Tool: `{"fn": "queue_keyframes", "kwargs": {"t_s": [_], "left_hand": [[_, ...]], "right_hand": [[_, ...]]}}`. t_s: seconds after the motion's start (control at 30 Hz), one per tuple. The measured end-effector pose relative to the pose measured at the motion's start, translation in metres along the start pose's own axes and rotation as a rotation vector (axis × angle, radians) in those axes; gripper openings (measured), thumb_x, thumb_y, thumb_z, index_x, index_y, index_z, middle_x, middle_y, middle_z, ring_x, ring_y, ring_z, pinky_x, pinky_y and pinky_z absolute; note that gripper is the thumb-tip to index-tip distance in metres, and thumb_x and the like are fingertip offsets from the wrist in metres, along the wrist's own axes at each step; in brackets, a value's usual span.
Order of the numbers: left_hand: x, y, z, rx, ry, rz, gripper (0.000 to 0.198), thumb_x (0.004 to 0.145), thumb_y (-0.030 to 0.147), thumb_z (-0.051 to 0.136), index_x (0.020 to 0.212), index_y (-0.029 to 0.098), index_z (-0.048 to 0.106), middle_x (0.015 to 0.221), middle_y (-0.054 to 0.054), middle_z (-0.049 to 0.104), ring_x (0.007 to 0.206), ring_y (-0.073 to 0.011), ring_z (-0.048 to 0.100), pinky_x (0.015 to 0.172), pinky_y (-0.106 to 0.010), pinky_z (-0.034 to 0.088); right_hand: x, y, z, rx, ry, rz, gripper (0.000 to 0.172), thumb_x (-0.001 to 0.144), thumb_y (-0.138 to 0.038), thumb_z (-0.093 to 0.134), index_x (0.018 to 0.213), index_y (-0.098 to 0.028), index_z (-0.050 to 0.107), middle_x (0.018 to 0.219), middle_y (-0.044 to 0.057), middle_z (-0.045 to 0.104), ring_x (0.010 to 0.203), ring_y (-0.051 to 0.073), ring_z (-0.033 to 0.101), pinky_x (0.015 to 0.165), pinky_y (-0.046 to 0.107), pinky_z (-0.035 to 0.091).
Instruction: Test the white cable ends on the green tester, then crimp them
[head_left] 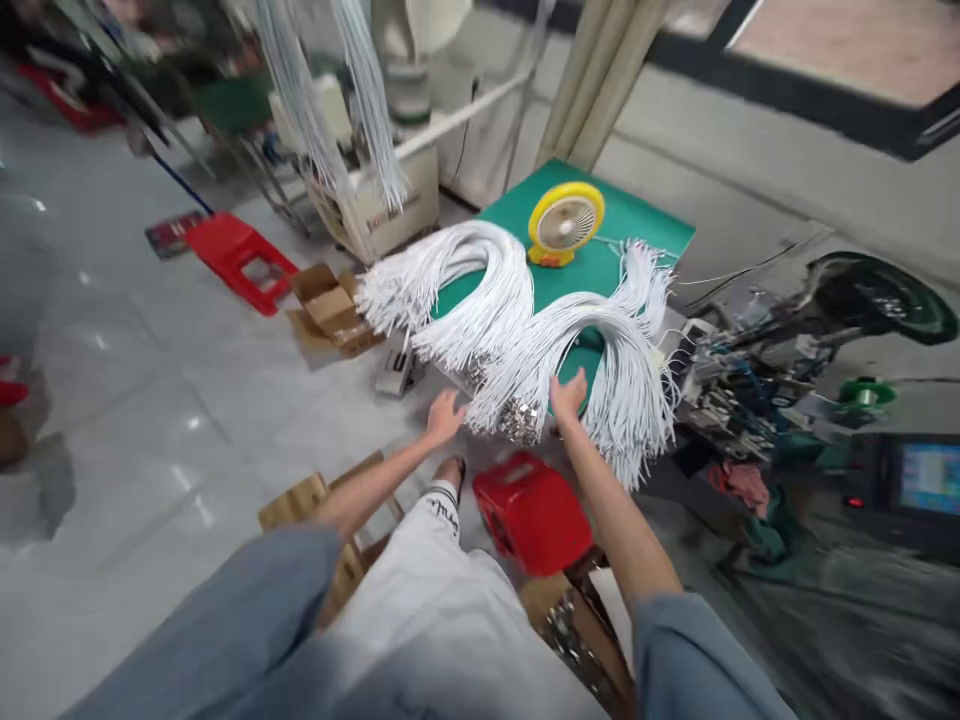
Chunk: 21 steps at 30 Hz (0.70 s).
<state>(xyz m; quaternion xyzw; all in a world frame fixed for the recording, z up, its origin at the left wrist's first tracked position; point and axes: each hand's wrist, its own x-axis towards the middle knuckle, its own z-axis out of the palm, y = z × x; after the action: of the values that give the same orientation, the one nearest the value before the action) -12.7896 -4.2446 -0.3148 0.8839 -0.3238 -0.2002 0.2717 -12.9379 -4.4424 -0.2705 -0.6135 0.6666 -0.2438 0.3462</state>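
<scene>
Both arms reach forward to a green-topped table where white cables lie in thick, bent bundles. My left hand [445,416] is beside the lower left of the near cable bundle [517,365], just off the table's front edge, open and holding nothing. My right hand [568,396] is at the gap inside that bundle's bend, thumb and fingers apart; whether it touches the cables I cannot tell. Shiny metal ends [520,420] show at the bundle's near end. A second cable bundle [480,270] curves behind on the left, and a smaller cable bundle [643,275] lies at the right.
A yellow fan [566,222] stands on the green table [517,203]. Below the near edge is a red stool [532,515], with cardboard boxes [292,503] around my legs. Machinery [727,385] and a screen [928,478] are on the right. Another red stool [236,255] is on the left floor.
</scene>
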Motion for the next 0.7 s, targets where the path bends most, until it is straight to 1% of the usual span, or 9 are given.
{"fn": "queue_keyframes", "kwargs": {"t_s": [0.07,0.17,0.2,0.27,0.33,0.4,0.47,0.57,0.7], "left_hand": [[0.094,0.039,0.025,0.017,0.002,0.087,0.040,0.092,0.025,0.060,0.131,0.018,0.057,0.140,-0.011,0.054,0.132,-0.0213,0.048,0.112,-0.037,0.039],[0.224,0.084,0.055,0.056,0.025,0.150,0.058,0.088,0.032,0.063,0.141,0.012,0.048,0.149,-0.017,0.045,0.142,-0.0265,0.037,0.118,-0.039,0.029],[0.263,0.096,0.062,0.069,0.032,0.150,0.064,0.087,0.035,0.063,0.143,0.009,0.044,0.150,-0.019,0.042,0.143,-0.0289,0.035,0.119,-0.041,0.028],[0.331,0.116,0.075,0.090,0.040,0.122,0.076,0.087,0.042,0.061,0.147,0.002,0.036,0.152,-0.023,0.038,0.143,-0.0331,0.032,0.118,-0.044,0.027],[0.383,0.130,0.087,0.108,0.046,0.076,0.085,0.088,0.050,0.058,0.150,0.000,0.029,0.155,-0.024,0.033,0.143,-0.0351,0.030,0.118,-0.047,0.027],[0.416,0.139,0.100,0.141,0.058,0.028,0.088,0.085,0.055,0.058,0.152,0.006,0.029,0.155,-0.020,0.034,0.141,-0.0361,0.032,0.114,-0.050,0.030],[0.431,0.144,0.109,0.193,0.061,0.008,0.083,0.085,0.052,0.058,0.152,0.011,0.031,0.154,-0.016,0.036,0.139,-0.0365,0.033,0.112,-0.052,0.031],[0.434,0.144,0.114,0.263,0.049,0.027,0.076,0.087,0.045,0.055,0.152,0.012,0.032,0.154,-0.016,0.037,0.138,-0.0362,0.034,0.110,-0.051,0.032],[0.433,0.142,0.115,0.307,0.027,0.048,0.073,0.091,0.046,0.049,0.153,0.011,0.032,0.153,-0.017,0.038,0.138,-0.0360,0.033,0.109,-0.051,0.032]], "right_hand": [[0.074,-0.033,0.054,-0.058,0.048,0.088,0.081,0.076,-0.047,0.067,0.138,-0.001,0.041,0.145,0.030,0.038,0.139,0.037,0.032,0.113,0.056,0.024],[0.147,-0.040,0.117,-0.065,0.110,0.224,0.106,0.068,-0.053,0.071,0.142,0.009,0.029,0.141,0.041,0.034,0.136,0.048,0.031,0.108,0.067,0.022],[0.162,-0.033,0.131,-0.057,0.128,0.252,0.107,0.069,-0.056,0.069,0.142,0.010,0.027,0.139,0.042,0.036,0.134,0.049,0.034,0.106,0.067,0.023],[0.180,-0.015,0.151,-0.050,0.161,0.272,0.109,0.070,-0.061,0.065,0.147,0.004,0.024,0.142,0.038,0.037,0.134,0.047,0.035,0.108,0.066,0.024],[0.186,0.002,0.160,-0.054,0.167,0.266,0.105,0.072,-0.064,0.062,0.150,-0.006,0.023,0.147,0.031,0.036,0.137,0.044,0.035,0.110,0.063,0.026],[0.188,0.012,0.159,-0.059,0.150,0.263,0.102,0.072,-0.066,0.059,0.151,-0.011,0.025,0.150,0.027,0.035,0.139,0.042,0.034,0.111,0.060,0.029],[0.190,0.017,0.156,-0.058,0.135,0.269,0.106,0.071,-0.069,0.058,0.150,-0.008,0.025,0.151,0.027,0.034,0.140,0.042,0.033,0.112,0.058,0.030],[0.193,0.021,0.154,-0.040,0.121,0.266,0.113,0.068,-0.077,0.053,0.149,-0.003,0.024,0.153,0.028,0.031,0.142,0.041,0.030,0.114,0.056,0.029],[0.194,0.029,0.155,-0.030,0.106,0.247,0.116,0.067,-0.083,0.048,0.149,-0.004,0.022,0.155,0.026,0.027,0.145,0.039,0.027,0.116,0.054,0.028]]}}
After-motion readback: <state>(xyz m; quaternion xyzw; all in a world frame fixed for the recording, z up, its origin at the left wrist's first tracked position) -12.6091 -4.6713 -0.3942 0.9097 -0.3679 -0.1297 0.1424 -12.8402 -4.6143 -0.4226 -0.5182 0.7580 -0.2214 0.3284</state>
